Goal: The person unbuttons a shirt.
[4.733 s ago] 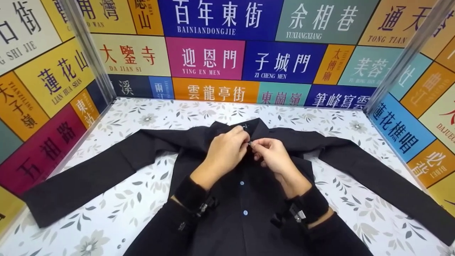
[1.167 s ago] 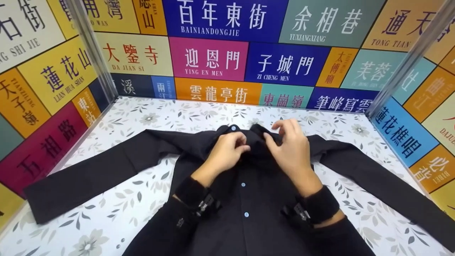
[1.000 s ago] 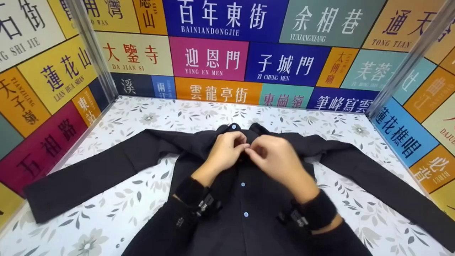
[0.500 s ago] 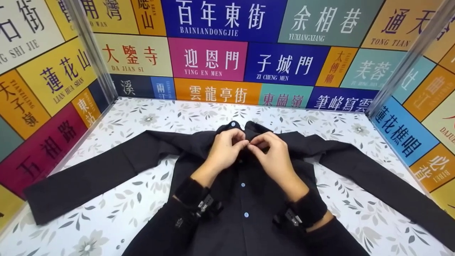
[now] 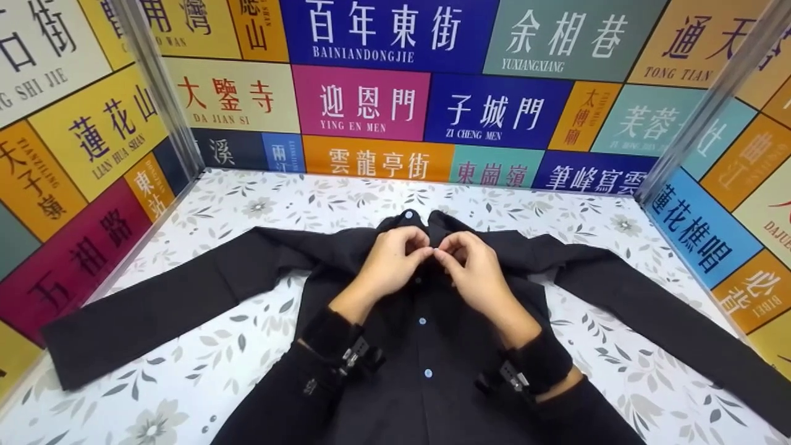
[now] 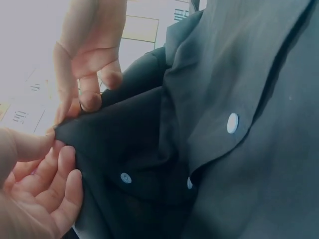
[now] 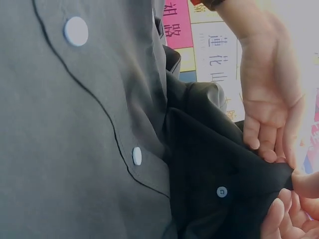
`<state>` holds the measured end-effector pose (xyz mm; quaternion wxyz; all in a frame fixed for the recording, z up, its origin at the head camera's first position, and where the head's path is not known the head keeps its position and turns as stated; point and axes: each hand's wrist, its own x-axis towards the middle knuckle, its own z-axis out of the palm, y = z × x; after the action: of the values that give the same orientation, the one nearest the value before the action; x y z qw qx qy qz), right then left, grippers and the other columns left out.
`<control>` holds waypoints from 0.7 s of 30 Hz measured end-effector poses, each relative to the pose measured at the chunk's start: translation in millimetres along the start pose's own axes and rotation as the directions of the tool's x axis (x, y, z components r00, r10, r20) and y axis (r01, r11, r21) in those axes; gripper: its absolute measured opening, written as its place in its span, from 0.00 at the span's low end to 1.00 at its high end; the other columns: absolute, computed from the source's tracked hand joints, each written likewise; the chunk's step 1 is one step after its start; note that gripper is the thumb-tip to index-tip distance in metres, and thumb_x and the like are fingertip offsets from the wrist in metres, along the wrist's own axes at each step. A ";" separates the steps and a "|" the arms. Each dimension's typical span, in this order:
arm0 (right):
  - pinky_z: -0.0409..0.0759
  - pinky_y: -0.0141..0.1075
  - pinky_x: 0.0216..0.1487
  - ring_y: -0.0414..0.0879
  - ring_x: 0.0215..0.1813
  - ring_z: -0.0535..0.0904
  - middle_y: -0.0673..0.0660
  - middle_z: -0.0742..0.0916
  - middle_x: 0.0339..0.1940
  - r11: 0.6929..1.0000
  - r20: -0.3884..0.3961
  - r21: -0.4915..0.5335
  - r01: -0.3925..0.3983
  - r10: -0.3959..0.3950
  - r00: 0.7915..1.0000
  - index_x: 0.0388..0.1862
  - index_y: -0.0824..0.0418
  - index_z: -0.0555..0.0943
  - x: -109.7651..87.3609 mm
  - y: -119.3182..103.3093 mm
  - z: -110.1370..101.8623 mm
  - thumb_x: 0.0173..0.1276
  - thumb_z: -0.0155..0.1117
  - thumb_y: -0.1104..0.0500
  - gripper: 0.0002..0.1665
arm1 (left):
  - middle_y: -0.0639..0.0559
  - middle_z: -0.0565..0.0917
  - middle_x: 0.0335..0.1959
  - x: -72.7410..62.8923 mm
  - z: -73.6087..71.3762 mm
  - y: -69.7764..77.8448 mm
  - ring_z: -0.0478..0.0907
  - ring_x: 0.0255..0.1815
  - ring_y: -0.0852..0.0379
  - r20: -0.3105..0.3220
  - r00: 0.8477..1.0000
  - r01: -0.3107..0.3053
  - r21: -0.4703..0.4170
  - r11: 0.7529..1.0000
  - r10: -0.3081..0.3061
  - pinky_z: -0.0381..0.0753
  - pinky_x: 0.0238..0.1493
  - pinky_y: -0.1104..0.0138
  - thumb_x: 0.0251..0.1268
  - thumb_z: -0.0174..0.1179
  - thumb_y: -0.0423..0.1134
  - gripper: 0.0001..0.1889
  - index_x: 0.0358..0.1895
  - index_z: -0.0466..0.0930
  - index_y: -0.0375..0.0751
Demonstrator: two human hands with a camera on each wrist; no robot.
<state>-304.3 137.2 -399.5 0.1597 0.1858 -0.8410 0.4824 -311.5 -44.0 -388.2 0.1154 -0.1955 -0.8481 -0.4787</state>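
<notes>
A black button-up shirt [image 5: 383, 402] lies front up, sleeves spread to both sides. Below the collar, my left hand [image 5: 392, 262] pinches the fabric of the front with thumb and forefinger. Opposite it, my right hand [image 5: 479, 269] pinches the same spot, fingertips nearly meeting. A tiny pale spot shows between them; whether it is a button, I cannot tell. In the left wrist view the pinched cloth is drawn to a point, with a small blue button [image 6: 125, 178] nearby. At the collar tip sits a pale button [image 5: 409, 214], and a lower button [image 5: 422, 321] shows on the placket.
The shirt lies on a white table [image 5: 259, 334] with a grey leaf and flower print. Panels with Chinese lettering [image 5: 361, 102] wall in the back and both sides. Each wrist wears a black strap [image 5: 541, 364] with a small device.
My right hand, spread off to the right about a second ago, has come in to the left hand and now pinches the cloth there. The left hand stays nearly in place.
</notes>
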 end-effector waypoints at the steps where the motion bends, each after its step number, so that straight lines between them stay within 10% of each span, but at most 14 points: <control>1: 0.79 0.31 0.21 0.44 0.26 0.79 0.56 0.84 0.33 1.000 0.000 -0.001 -0.004 0.004 1.000 0.39 0.65 0.82 -0.3 -0.7 -0.5 0.74 0.72 0.65 0.06 | 0.51 0.84 0.32 -0.1 -0.2 0.6 0.76 0.34 0.59 0.003 1.000 -0.011 0.004 1.000 0.011 0.78 0.43 0.65 0.71 0.70 0.32 0.04 0.37 0.86 0.37; 21: 0.81 0.28 0.38 0.47 0.33 0.86 0.57 0.90 0.32 0.999 -0.054 -0.045 -0.021 0.018 0.998 0.37 0.66 0.86 2.0 -1.5 -4.3 0.71 0.73 0.66 0.03 | 0.48 0.86 0.34 -1.8 -0.3 2.3 0.81 0.34 0.55 -0.002 0.996 -0.094 0.074 0.993 0.095 0.80 0.42 0.65 0.71 0.69 0.33 0.04 0.37 0.86 0.37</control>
<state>-304.9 139.9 -395.4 0.1817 0.1608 -0.8489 0.4695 -308.9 -43.6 -387.0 0.1472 -0.2297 -0.8547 -0.4416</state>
